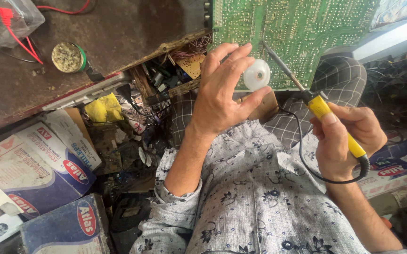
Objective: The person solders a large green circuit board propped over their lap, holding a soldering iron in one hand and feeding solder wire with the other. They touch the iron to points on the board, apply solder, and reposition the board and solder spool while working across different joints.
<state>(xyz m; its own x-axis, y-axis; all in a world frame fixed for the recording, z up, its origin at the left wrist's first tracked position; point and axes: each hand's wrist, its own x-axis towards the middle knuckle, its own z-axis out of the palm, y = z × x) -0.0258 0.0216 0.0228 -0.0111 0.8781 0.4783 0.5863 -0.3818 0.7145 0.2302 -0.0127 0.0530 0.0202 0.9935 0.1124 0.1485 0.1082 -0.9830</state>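
**Over the lap: two busy hands**

Between the left hand's (pixel 220 94) fingertips sits a small white spool (pixel 256 75). Beside it, the right hand (pixel 342 136) grips a yellow soldering iron (pixel 323 113), its tip touching the green circuit board (pixel 297 28) above.

Left hand (pixel 220 94) holds a white spool (pixel 256 75); right hand (pixel 347 136) points a yellow soldering iron (pixel 323 113) at the green circuit board (pixel 297 28).

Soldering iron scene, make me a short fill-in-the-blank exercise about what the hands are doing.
1. The right hand grips a soldering iron by its ____ handle.
2. The left hand holds a small white ____.
3. The iron's tip rests against a ____ circuit board.
4. A round tin sits on the ____ bench.

Missing words: yellow; spool; green; brown
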